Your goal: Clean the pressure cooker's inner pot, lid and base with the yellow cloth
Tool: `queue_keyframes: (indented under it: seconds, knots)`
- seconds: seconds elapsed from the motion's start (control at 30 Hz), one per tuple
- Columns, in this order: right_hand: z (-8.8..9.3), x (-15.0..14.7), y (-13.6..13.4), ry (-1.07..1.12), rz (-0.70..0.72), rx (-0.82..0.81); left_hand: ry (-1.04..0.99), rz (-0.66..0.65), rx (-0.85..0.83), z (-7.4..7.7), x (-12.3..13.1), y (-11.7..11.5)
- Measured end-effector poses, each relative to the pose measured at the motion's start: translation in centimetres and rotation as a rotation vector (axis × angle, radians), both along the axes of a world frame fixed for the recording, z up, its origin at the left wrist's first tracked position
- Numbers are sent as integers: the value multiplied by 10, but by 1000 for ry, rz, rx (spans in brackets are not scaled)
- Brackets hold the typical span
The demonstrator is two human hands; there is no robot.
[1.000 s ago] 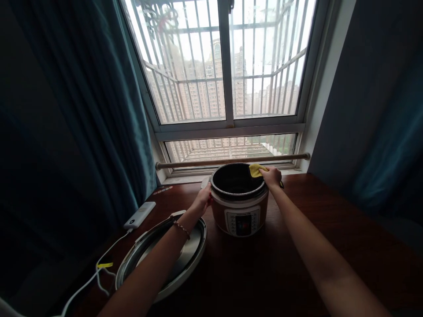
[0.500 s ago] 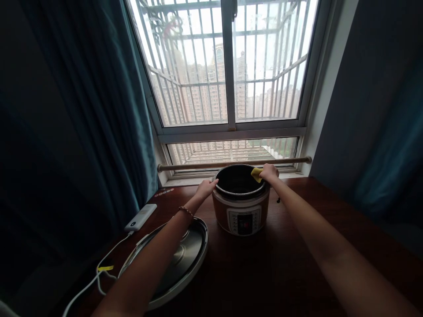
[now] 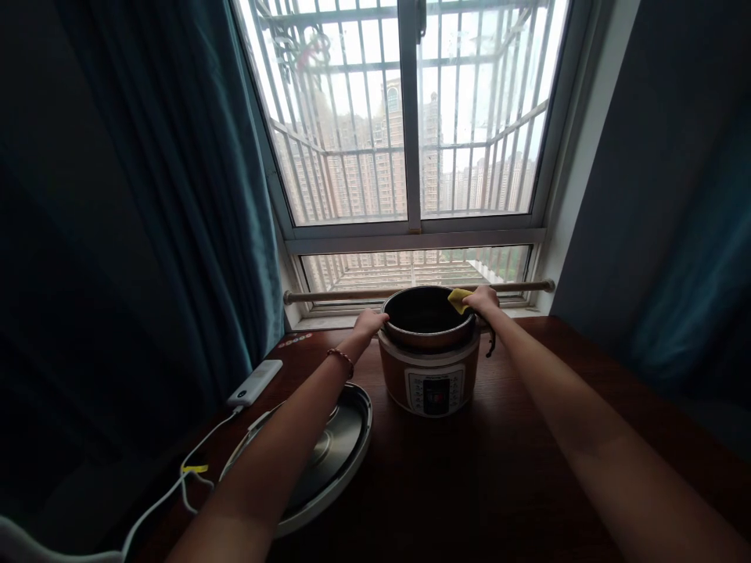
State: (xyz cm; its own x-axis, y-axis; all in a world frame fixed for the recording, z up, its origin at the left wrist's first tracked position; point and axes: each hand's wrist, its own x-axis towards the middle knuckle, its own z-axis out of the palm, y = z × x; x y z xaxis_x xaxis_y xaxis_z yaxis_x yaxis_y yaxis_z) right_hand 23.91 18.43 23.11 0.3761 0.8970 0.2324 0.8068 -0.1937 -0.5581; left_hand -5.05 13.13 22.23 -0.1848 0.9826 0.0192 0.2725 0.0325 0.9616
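A dark inner pot (image 3: 431, 338) stands raised a little out of the rice cooker (image 3: 399, 371), which has a control panel on its front. My left hand (image 3: 369, 322) is closed on the pot's left rim, thumb over the edge. At the right rim, my right hand (image 3: 484, 299) is closed with a yellow cloth (image 3: 460, 300) pinched in it, and it seems to grip the pot's edge too; its fingers are partly hidden. The round lid (image 3: 346, 438) lies inner side up on the table, partly under my left forearm.
On the wooden table (image 3: 528, 391), a white power strip (image 3: 254, 382) with a white cable (image 3: 158, 494) lies at the left. Behind the cooker are a horizontal rail (image 3: 334, 295) and a barred window. A blue curtain (image 3: 228, 195) hangs at the left.
The inner pot has risen slightly, showing more of its outer wall above the cooker. Both hands have moved up a little with it.
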Motion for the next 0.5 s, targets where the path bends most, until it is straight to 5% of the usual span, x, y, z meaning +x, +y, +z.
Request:
queue_keyframes:
  seconds: [0.13, 0.27, 0.5]
  knots:
    - [31, 2, -4, 125, -41, 79, 22, 15, 90, 26, 1, -5]
    - [82, 8, -20, 265, -57, 193, -16, 7, 242, 71, 8, -23]
    - [177, 57, -110, 552, 1, 338, -168, -110, 437, 141, 49, -91]
